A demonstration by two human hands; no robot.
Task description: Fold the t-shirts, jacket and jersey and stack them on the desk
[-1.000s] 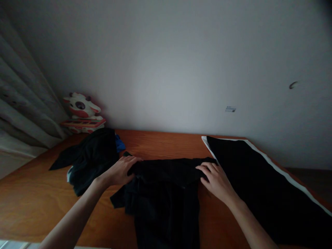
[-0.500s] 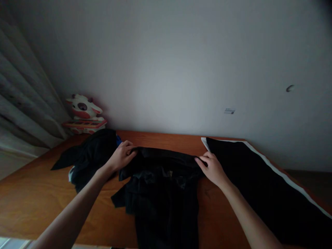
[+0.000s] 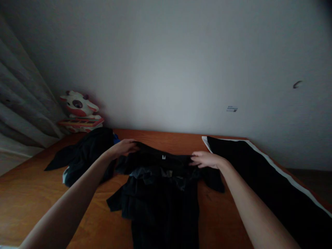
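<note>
Both hands (image 3: 125, 147) (image 3: 206, 159) have turned flatter, touching the black garment (image 3: 160, 204).

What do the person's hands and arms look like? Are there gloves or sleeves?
The left hand and right hand wear no gloves. No sleeve, watch or bracelet shows on the left forearm or right forearm. The fingers are too blurred to tell about rings.

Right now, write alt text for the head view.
The left hand holds and the right hand touches a dark garment over a wooden surface. Dark clothes and a cow toy sit left; a white-edged black sheet lies right.
</note>
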